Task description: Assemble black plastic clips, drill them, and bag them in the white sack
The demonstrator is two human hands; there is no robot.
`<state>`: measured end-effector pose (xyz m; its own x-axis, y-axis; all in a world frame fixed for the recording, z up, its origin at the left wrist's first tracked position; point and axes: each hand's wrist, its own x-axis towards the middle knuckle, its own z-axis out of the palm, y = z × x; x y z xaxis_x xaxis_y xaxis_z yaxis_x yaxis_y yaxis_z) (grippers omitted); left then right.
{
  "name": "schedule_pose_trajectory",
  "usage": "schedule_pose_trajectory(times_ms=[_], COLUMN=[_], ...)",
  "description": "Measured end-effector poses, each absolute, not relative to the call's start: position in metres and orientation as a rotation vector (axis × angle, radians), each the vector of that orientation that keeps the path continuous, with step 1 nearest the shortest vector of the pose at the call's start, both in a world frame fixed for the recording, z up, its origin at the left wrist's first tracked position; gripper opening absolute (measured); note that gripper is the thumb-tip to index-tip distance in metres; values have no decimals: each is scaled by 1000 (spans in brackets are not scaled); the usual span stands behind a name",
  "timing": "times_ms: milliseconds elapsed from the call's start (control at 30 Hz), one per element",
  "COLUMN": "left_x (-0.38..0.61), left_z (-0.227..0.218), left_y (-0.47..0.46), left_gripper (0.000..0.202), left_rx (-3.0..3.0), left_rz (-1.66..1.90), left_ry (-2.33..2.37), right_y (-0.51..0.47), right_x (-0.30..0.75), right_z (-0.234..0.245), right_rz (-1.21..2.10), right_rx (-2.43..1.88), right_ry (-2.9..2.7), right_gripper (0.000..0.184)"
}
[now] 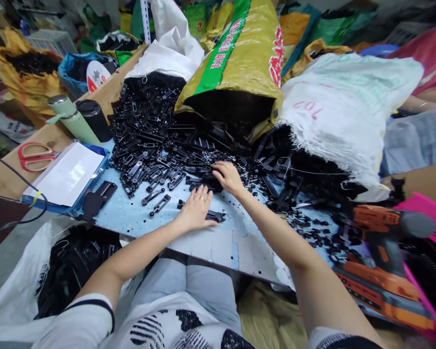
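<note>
My left hand (196,209) lies palm down with its fingers spread over a long black plastic part (216,216), whose ends show on both sides of the hand. Close by, my right hand (229,177) has bent, slightly parted fingers over black parts at the edge of a pile of small screws (218,157); I see nothing held in it. Left of the hands, two slotted black links (160,205) lie apart from a large heap of similar black links (141,131).
An open yellow sack (240,63) and a white sack (341,106) lie behind the parts. An orange cordless drill (376,223) stands at right near a pink basket (425,218). Scissors (36,156), a green flask (72,121) and a paper-topped blue tray (67,174) are at left.
</note>
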<state>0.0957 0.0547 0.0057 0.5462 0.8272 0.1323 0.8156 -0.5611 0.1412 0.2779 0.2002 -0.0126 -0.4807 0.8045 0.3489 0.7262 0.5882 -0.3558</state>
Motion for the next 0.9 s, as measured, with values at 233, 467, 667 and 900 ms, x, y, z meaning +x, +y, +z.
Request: schedule_pose_trajectory(times_ms=[233,467,667,900], left_x=[102,90,95,93], left_z=[4,-2,-10,14], left_y=[60,4,57,63], left_gripper=[104,82,86,78], left_rx=[2777,2799,2737,2803], left_rz=[93,53,42,210], left_ry=[1367,1558,1659,1479], right_y=[156,146,203,305], right_x=[295,243,231,268], right_z=[-20,-24,-14,-4], right_rz=[402,496,292,121], right_rx=[-1126,-943,-1035,-1558], right_ry=[-2507,-2585,-2463,-2067], right_gripper=[46,43,38,39])
